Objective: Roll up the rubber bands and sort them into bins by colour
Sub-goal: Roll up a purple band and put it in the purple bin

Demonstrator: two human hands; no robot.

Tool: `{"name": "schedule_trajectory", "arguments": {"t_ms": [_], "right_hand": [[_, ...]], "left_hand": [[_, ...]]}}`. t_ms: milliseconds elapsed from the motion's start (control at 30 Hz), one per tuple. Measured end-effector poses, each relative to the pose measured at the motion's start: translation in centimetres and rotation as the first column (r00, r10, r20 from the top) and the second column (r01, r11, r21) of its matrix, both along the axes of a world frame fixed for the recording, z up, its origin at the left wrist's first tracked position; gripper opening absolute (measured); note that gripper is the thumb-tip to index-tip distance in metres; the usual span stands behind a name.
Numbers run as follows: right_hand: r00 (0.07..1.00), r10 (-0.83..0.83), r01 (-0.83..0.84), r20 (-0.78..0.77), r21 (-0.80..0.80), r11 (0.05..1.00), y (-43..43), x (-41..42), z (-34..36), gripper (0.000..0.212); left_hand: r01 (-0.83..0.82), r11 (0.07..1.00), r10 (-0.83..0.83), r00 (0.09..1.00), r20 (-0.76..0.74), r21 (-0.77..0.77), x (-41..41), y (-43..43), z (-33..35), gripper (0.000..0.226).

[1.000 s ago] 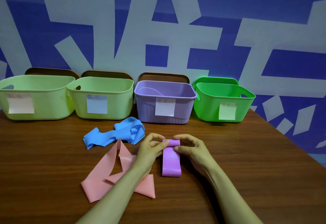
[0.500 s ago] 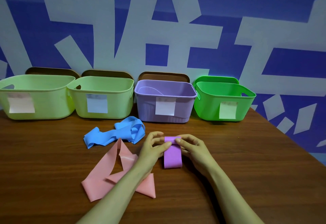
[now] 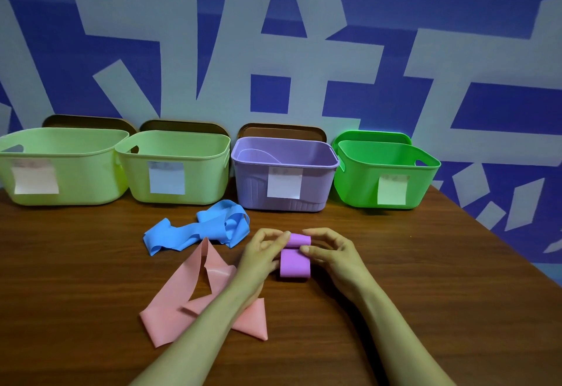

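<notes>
Right now the purple band (image 3: 294,265) is lying near the middle of the table (image 3: 425,294), a little short of the purple bin (image 3: 316,182), which is standing at 12 o'clock from it. Its long axis is running from 12 to 6 o'clock. The far end is sitting wound into a small roll whose own axis is pointing 9 to 3, and the unrolled tail is stretching flat toward 6 o'clock, ending in a rounded fold. It is showing as a smooth, matte lilac strip, broad for the short length left flat.

The left hand (image 3: 261,256) is pinching the roll's 9 o'clock end with curled fingers. The right hand (image 3: 334,256) is pinching the 3 o'clock end, thumb on the near side and fingers arching over the top.

At 10 o'clock the blue band (image 3: 197,230) is lying loosely crumpled. At 8 o'clock the pink band (image 3: 182,291) is lying flat and folded, with the left forearm crossing over it.

Along the far edge, the outer pale green bin (image 3: 82,182) and the inner pale green bin (image 3: 203,185) are standing at 10 to 11 o'clock, and the bright green bin (image 3: 359,185) at 1 o'clock.
</notes>
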State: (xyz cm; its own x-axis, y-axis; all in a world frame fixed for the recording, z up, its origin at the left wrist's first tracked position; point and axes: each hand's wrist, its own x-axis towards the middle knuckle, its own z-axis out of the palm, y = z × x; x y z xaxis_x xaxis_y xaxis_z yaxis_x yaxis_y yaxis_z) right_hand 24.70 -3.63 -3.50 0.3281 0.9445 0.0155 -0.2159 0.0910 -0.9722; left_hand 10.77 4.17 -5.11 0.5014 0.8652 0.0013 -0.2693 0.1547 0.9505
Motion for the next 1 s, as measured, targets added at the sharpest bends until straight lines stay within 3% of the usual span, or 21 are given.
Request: {"name": "schedule_trajectory", "arguments": {"t_ms": [300,567,633,767,1000], "right_hand": [[0.997,-0.025,0.027,0.075,-0.022,0.999,0.29,0.12,-0.45,0.034],[0.999,-0.013,0.012,-0.031,-0.018,1.000,0.42,0.00,-0.40,0.035],[1.000,0.001,-0.002,-0.003,-0.054,0.999,0.37,0.08,-0.39,0.039],[0.998,0.048,-0.044,0.037,-0.095,0.994,0.12,-0.14,-0.37,0.027],[1.000,-0.022,0.021,-0.015,-0.065,0.998,0.31,-0.23,-0.49,0.039]], "left_hand": [[0.008,0.999,-0.006,1.000,-0.027,0.050,-0.15,0.25,-0.43,0.015],[0.003,0.995,0.005,0.997,-0.076,0.101,-0.35,0.49,-0.59,0.023],[0.009,0.991,0.002,0.997,-0.082,0.130,-0.45,0.45,-0.55,0.026],[0.021,0.989,-0.013,0.998,-0.056,0.144,-0.51,0.20,-0.31,0.027],[0.043,0.991,-0.022,0.986,-0.164,0.124,-0.17,-0.08,-0.34,0.041]]}}
